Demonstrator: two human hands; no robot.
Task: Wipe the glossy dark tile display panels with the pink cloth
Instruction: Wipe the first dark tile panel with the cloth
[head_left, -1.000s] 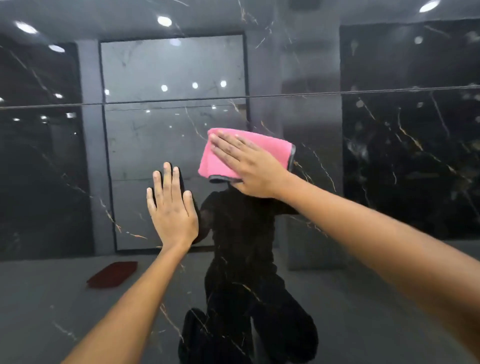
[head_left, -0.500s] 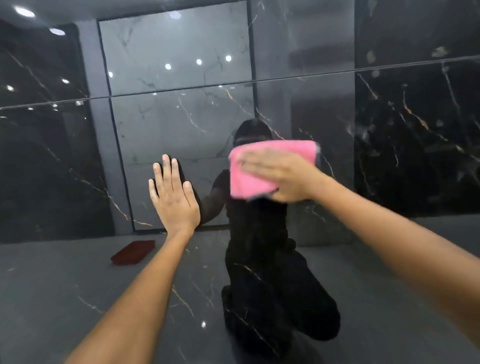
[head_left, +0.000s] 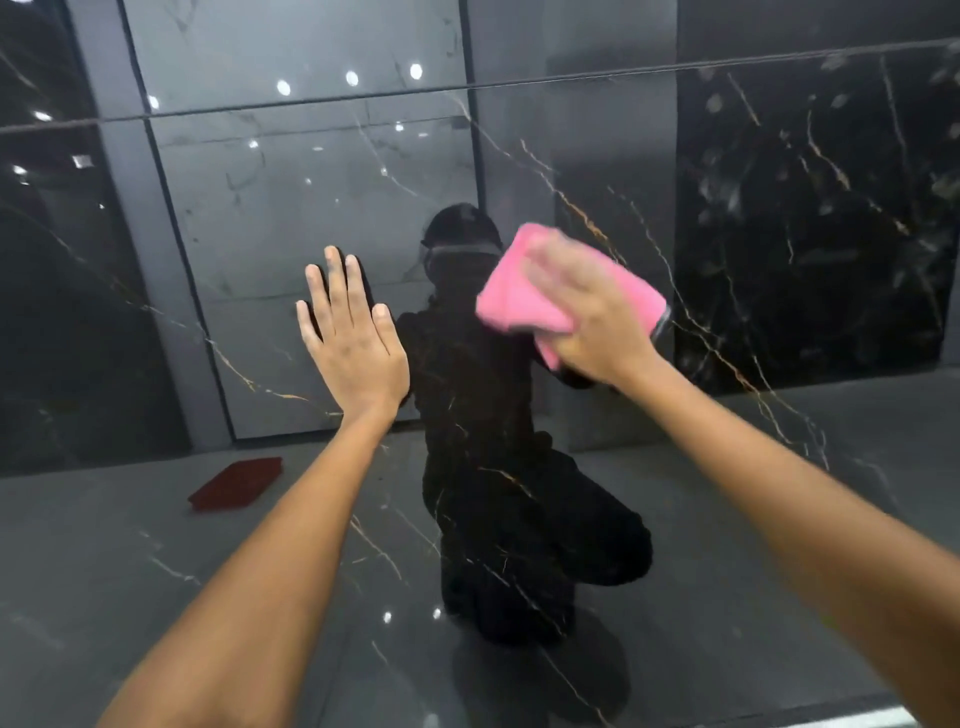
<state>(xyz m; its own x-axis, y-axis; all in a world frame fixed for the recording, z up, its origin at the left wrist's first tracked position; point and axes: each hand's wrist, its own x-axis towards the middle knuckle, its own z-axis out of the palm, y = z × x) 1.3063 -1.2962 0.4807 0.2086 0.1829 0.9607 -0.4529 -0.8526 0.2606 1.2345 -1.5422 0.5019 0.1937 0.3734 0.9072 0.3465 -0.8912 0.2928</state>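
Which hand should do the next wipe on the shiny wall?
The right hand. It already presses the folded pink cloth against the glossy dark tile panel. The left hand lies flat and bare on the panel, probably just bracing.

You've got two hands up, left hand (head_left: 353, 343) and right hand (head_left: 597, 322), one pink cloth (head_left: 514, 301), two tile panels split by one seam (head_left: 467, 91), and one reflected red mat (head_left: 236, 483).

Your left hand (head_left: 353, 338) is flat, fingers straight and close together, pointing up, with the forearm reaching up from the lower left. Your right hand (head_left: 587, 317) is spread with fingers extended toward the upper left, blurred; its forearm stretches in from the lower right. Both arms are bare.
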